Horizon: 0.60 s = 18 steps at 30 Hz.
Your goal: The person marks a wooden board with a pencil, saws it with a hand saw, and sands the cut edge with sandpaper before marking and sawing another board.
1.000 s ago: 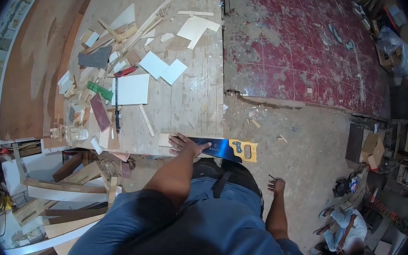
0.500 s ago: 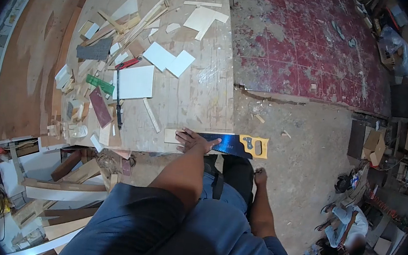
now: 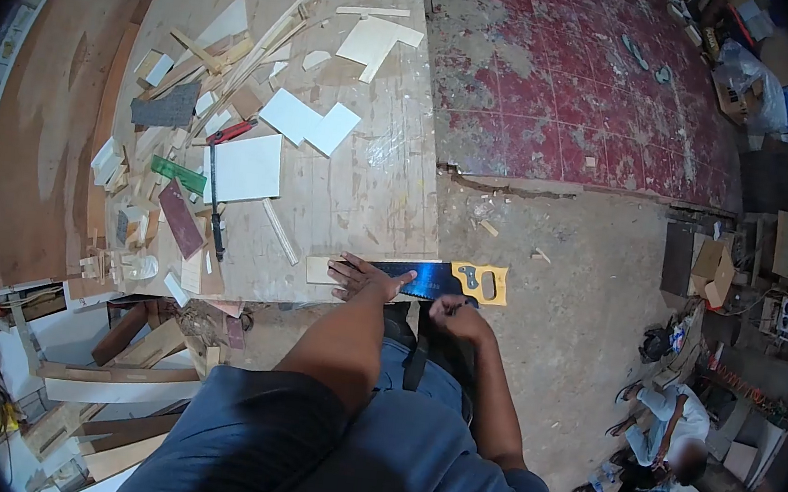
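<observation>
Blue-bladed handsaw with a yellow handle [image 3: 448, 281], flat along the near edge of the pale plank worktop [image 3: 371, 186], handle end jutting past the corner over the dusty concrete floor [image 3: 581, 295]. Under its far end, a short pale wooden strip [image 3: 317, 270], touching the blade.

Left hand [image 3: 364, 278]: open, palm down, fingers spread across blade and strip, pinning both. Right hand [image 3: 456, 320]: curled shut just below the blade near the handle, pinching something small and dark; too small to name, perhaps a pencil.

Judged from this, 1 hand clamping and 1 hand working against the steel edge. For a clean result:

- Keep the left palm pressing straight down, with weight through the arm, not sideways, lest blade or strip skid.
- Hold fingertips back from the toothed edge.
- Bring the right hand in close against the blade and lean it steadily on the metal.
- Mind the overhanging handle: easy to knock with hip or forearm, and enough to swing the whole saw.
- Leave the litter of 2 white square panels [image 3: 309, 124] and offcuts well apart, further up the boards.
</observation>
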Each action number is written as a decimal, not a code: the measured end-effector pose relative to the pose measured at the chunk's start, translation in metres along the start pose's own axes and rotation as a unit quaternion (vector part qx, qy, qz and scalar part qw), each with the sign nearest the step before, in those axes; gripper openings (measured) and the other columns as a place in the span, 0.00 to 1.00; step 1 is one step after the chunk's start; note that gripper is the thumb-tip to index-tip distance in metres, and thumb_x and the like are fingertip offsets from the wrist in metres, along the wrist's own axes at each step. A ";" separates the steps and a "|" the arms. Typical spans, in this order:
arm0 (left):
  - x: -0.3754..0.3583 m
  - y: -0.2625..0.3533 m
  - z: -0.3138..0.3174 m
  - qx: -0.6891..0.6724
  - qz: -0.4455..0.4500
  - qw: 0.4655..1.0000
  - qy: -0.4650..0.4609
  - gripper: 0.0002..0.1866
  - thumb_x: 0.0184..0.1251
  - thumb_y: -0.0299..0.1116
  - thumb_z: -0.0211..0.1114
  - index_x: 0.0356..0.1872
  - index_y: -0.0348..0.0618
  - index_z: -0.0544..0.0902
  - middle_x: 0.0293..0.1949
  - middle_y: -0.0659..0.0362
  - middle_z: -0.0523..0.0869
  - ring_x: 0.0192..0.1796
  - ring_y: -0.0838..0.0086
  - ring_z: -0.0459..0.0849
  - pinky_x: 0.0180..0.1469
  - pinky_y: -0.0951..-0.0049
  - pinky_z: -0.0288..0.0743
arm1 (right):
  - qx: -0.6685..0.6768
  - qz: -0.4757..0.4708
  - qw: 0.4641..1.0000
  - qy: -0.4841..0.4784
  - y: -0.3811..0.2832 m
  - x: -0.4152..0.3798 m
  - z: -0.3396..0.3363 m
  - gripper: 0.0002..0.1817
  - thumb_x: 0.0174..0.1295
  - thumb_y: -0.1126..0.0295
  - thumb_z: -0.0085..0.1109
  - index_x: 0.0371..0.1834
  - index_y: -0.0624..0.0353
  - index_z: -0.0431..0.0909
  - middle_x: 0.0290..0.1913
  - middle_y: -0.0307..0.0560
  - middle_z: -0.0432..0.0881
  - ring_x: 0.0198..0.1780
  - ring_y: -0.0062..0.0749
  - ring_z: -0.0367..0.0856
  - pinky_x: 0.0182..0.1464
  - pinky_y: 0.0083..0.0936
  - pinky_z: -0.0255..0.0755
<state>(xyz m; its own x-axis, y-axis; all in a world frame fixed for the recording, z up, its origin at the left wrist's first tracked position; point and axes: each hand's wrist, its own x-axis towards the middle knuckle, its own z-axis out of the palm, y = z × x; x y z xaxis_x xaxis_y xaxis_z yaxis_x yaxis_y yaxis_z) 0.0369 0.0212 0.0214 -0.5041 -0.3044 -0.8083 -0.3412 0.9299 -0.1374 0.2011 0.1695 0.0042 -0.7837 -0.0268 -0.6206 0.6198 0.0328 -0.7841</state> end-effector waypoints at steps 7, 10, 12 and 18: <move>0.004 -0.001 0.005 -0.006 0.001 1.000 0.013 0.89 0.33 0.78 0.75 0.73 0.39 0.13 0.76 0.37 0.14 0.81 0.49 0.16 0.77 0.33 0.27 | 0.200 -0.073 0.962 0.171 -0.022 0.073 -0.011 0.06 0.63 0.81 0.54 0.39 0.64 0.80 0.33 0.43 0.83 0.33 0.25 0.83 0.38 0.23 0.78; 0.003 0.000 0.003 -0.006 -0.002 1.000 0.002 0.89 0.33 0.78 0.75 0.73 0.40 0.13 0.76 0.36 0.14 0.81 0.49 0.16 0.77 0.33 0.26 | 0.304 -0.067 0.926 0.216 -0.030 0.084 0.002 0.06 0.65 0.80 0.53 0.41 0.63 0.80 0.33 0.44 0.84 0.34 0.26 0.84 0.41 0.25 0.80; 0.002 0.001 0.003 -0.002 0.000 1.000 0.002 0.89 0.33 0.78 0.75 0.73 0.40 0.13 0.76 0.36 0.14 0.81 0.49 0.16 0.77 0.33 0.26 | 0.319 -0.069 0.901 0.285 -0.037 0.082 0.008 0.05 0.67 0.78 0.52 0.40 0.62 0.79 0.32 0.44 0.84 0.33 0.28 0.85 0.44 0.27 0.82; -0.003 0.003 -0.001 0.012 -0.010 1.000 0.003 0.88 0.34 0.78 0.74 0.75 0.40 0.16 0.78 0.39 0.18 0.82 0.50 0.19 0.79 0.38 0.27 | 0.186 -0.067 0.949 0.245 -0.030 0.077 0.014 0.04 0.69 0.74 0.53 0.38 0.62 0.77 0.32 0.44 0.85 0.35 0.26 0.83 0.40 0.24 0.77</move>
<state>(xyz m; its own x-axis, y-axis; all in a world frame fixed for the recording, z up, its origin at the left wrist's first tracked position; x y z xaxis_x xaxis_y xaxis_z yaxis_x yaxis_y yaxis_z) 0.0360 0.0245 0.0239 -0.5025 -0.3250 -0.8011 -0.3330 0.9279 -0.1675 0.1225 0.1529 -0.0200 -0.7259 0.4648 -0.5069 0.4129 -0.2949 -0.8617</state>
